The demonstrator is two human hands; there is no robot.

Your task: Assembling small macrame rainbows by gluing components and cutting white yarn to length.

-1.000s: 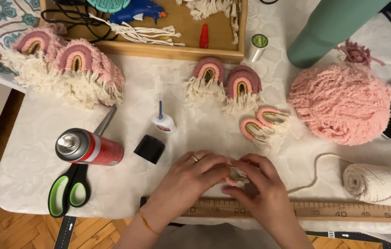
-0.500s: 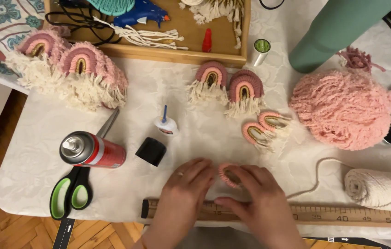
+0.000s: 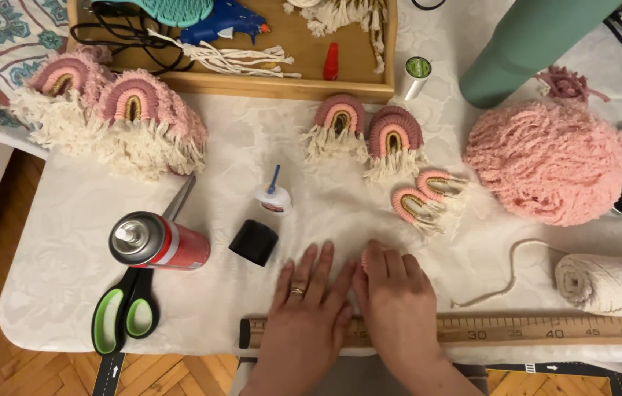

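The white tablecloth (image 3: 83,257) is matt cloth with a faint raised pattern. On it lies a long wooden ruler (image 3: 531,330), pale and smooth. The red spray can (image 3: 158,242) looks like glossy metal, and its black cap (image 3: 254,243) like matt plastic. The scissors with green handles (image 3: 126,312) have plastic grips and grey metal blades. The pink yarn heap (image 3: 545,161) is fluffy and rough, and the cream cord roll (image 3: 604,282) is twisted matt cotton. The small pink rainbow pieces (image 3: 366,132) are wrapped cord with a fringe. The shallow tray (image 3: 281,84) is smooth light wood. The left hand (image 3: 307,315) wears a shiny metal ring.
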